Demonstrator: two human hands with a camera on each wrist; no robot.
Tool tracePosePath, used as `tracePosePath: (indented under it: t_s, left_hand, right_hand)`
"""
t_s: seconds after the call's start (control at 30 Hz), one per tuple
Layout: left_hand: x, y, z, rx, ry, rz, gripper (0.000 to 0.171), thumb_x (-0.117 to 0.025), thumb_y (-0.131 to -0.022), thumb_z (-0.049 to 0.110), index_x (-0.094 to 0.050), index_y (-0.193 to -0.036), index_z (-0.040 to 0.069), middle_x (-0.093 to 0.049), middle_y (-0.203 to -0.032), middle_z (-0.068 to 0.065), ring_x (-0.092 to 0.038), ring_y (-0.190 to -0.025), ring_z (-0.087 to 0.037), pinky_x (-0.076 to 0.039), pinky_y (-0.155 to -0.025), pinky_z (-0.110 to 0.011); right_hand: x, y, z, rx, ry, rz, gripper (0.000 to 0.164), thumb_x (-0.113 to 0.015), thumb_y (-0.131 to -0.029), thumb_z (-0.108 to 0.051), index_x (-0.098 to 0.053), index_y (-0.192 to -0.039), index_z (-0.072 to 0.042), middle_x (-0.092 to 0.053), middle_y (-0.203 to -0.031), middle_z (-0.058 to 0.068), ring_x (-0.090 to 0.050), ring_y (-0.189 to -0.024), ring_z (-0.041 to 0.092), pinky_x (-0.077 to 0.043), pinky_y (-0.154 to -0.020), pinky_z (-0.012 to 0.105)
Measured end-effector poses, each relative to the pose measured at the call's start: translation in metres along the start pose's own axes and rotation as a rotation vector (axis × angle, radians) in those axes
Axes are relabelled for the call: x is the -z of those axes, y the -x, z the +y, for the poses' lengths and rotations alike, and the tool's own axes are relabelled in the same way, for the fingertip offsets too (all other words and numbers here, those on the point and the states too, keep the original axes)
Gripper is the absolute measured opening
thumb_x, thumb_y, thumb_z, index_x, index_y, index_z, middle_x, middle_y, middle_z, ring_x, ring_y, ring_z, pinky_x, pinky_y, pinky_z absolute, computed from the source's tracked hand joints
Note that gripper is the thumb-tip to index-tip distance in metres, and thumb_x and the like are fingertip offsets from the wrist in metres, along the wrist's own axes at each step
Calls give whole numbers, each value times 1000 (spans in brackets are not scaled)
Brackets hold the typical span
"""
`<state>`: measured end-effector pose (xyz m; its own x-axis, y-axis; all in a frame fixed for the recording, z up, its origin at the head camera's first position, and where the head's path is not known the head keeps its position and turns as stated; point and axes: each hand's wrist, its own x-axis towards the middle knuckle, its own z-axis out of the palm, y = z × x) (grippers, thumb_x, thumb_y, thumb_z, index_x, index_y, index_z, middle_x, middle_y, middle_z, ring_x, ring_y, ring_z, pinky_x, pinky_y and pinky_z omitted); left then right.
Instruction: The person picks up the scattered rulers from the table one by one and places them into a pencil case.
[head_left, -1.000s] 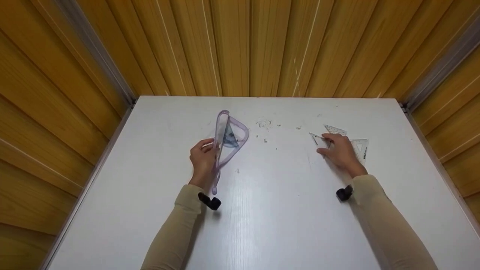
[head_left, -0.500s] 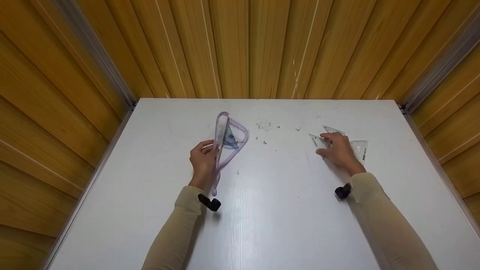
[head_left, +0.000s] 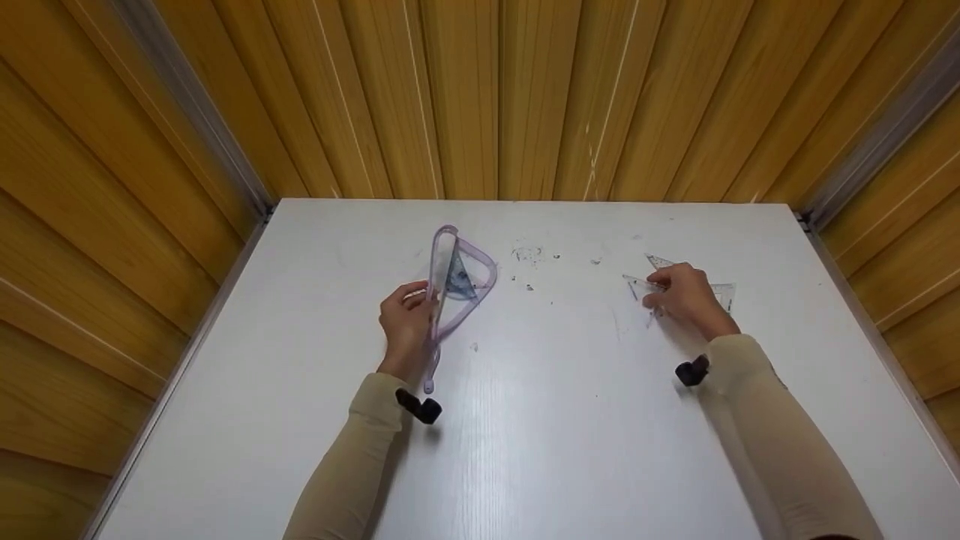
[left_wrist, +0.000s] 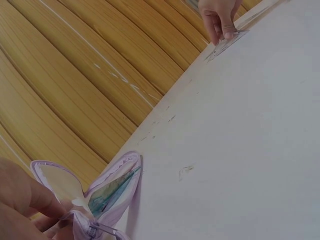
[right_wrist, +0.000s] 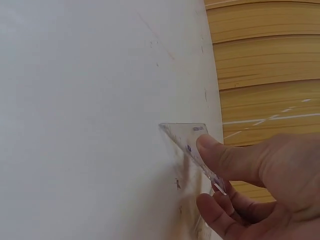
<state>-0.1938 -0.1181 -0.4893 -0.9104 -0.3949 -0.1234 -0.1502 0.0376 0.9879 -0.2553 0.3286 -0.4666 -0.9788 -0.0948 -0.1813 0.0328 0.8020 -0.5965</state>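
Observation:
My left hand (head_left: 405, 322) holds a see-through zip pouch (head_left: 442, 259) with purple edging on the left half of the table. Its mouth gapes in the left wrist view, and a bluish clear set square (head_left: 460, 279) shows inside. Over on the right, my right hand (head_left: 690, 300) pinches a clear plastic set square (right_wrist: 192, 140) between thumb and fingers. That piece is tilted up from the tabletop in the right wrist view. Another clear ruler piece (head_left: 725, 295) lies partly hidden beneath and right of this hand. A pointed clear tip (head_left: 658, 261) pokes out behind the fingers.
The white table (head_left: 525, 420) bears small dark marks and specks (head_left: 528, 255) between the hands. Yellow wood-look panels (head_left: 525, 97) stand behind the far edge and along both sides. Each wrist carries a small black camera (head_left: 420, 406).
My right hand has shifted slightly right, and the set square in it has tilted up from lying flatter. My left hand and the pouch have stayed in place.

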Motion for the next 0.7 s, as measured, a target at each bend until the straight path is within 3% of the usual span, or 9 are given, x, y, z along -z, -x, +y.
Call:
tracePosePath:
  t_s: [0.17,0.4,0.57,0.7]
  left_hand:
    - [0,-1,0,-10,19,-9,26,-71,-93,-1,-72,-118,4,-76,-107,-14,-72,-95,-26,-55,-71,-27]
    - [1,-2,-1,-19,29,-9,26,-71,-93,-3,-72,-118,2,-76,-106,-15,-72,-94,-25,-55,-68,-25]
    - [0,-2,0,-12,11,-4,27,-72,-92,-3,-72,-118,3,-77,-105,-14,-73,-96,-25,-55,-71,-27]
    - [-1,-2,0,-7,8,-2,28,-71,-91,-4,-72,-119,3,-76,-106,-14,-73,-96,-26,-55,-71,-28]
  right_hand:
    - [3,2,2,3,-15,20,42,-75,-91,-6,-65,-130,7,-62,-129,29,-56,-118,41,-46,-100,54]
    - [4,3,7,-13,-84,32,40,-79,-89,-5,-68,-126,5,-66,-119,28,-69,-84,20,-53,-72,26]
    - [4,4,7,-66,-193,22,39,-77,-90,-2,-66,-127,5,-65,-114,27,-72,-76,15,-58,-66,25]
    - [3,3,10,-74,-202,32,38,-77,-90,-2,-67,-126,5,-66,-110,24,-73,-76,16,-59,-66,26]
